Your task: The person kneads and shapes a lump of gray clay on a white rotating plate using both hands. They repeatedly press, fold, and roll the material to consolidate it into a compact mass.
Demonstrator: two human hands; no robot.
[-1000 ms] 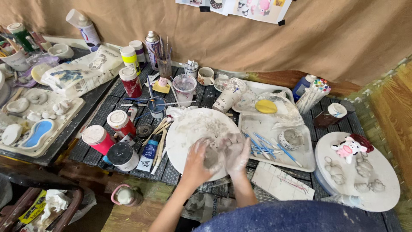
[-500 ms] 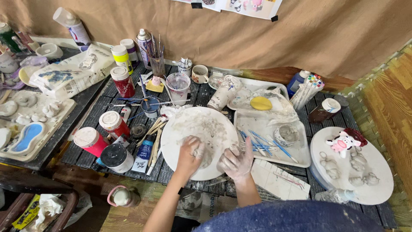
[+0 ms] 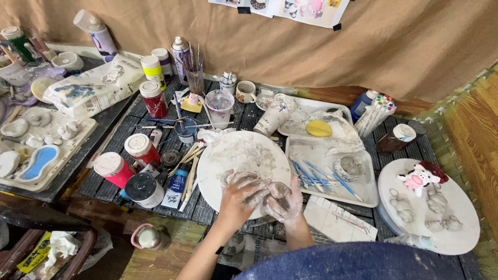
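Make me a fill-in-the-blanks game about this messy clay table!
1. The left hand and right hand are smeared with wet ____.
2. Both hands press together over the ____ white board.
3. The yellow sponge lies on a ____ tray.
4. The little clay cow has a ____ snout.

Missing words: clay; round; white; pink
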